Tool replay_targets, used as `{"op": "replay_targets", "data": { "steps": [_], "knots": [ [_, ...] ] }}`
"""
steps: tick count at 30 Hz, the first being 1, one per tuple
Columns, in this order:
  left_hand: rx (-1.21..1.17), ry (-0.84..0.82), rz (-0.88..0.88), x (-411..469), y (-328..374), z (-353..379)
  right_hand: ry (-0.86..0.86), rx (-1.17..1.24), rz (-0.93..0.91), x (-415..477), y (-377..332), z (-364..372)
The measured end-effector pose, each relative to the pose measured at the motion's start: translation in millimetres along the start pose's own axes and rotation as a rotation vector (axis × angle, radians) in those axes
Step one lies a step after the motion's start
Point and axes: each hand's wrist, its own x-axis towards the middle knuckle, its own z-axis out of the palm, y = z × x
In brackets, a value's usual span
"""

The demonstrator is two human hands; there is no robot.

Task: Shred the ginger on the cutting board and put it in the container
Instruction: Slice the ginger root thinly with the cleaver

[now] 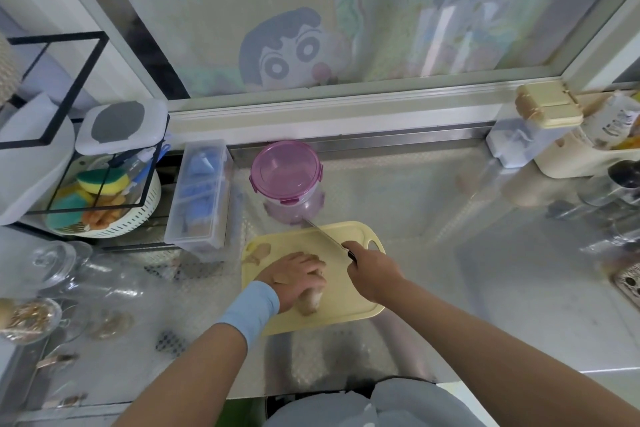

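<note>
Purple container (286, 180) lidded | left hand (294, 279) holds ginger (311, 303) | right hand (372, 274) grips knife (323, 232)

Container (286, 180) stands just behind cutting board (349, 298); bare counter (433, 218) to right.

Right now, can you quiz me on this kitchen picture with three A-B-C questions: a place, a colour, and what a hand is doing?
1. Where is the container relative to the cutting board? A on it; B just past its far edge; C under it.
2. What colour is the lid? A green; B black; C purple.
3. What is the right hand doing? A gripping the knife; B lying flat; C lifting the lid.
Answers: B, it stands on the counter beyond the board; C, the lid looks pinkish purple; A, its fingers curl round the knife.
</note>
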Motion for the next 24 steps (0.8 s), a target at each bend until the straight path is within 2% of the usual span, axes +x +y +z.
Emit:
{"op": "replay_targets", "data": {
  "steps": [1,3,5,7,12,14,16,19,22,24],
  "knots": [
    [0.031,0.053,-0.002,0.1,-3.5,2.0,-0.003,0.001,-0.002,0.8,0.9,0.8],
    [0.006,0.055,-0.047,-1.4,-9.9,3.6,0.004,-0.015,-0.002,2.0,1.6,0.5],
    [-0.172,-0.041,-0.201,-6.9,-12.9,5.4,0.014,-0.026,-0.012,2.9,1.3,-1.3],
    [-0.363,-0.047,-0.380,-14.8,-11.0,8.0,0.012,-0.032,-0.058,3.0,-0.5,-3.0],
    [-0.829,0.129,-0.735,-25.1,23.9,23.9,-0.031,-0.066,-0.107,5.1,-0.8,-0.9],
    [-0.843,0.200,-0.789,-23.6,36.2,30.6,-0.022,-0.121,-0.139,5.1,-0.7,-0.8],
    [-0.775,0.308,-0.782,-22.3,40.5,37.9,-0.030,-0.209,-0.191,2.7,-3.0,-3.4],
    [-0.631,0.512,-0.596,-20.2,40.6,42.7,-0.034,-0.316,-0.224,-1.3,-8.4,-10.7],
    [-0.485,0.557,-0.396,-14.9,39.6,47.0,-0.054,-0.361,-0.252,-6.7,-11.7,-14.6],
    [-0.425,0.593,-0.348,-11.2,39.5,50.2,-0.066,-0.376,-0.272,-12.8,-11.9,-14.9]
  ]
}}
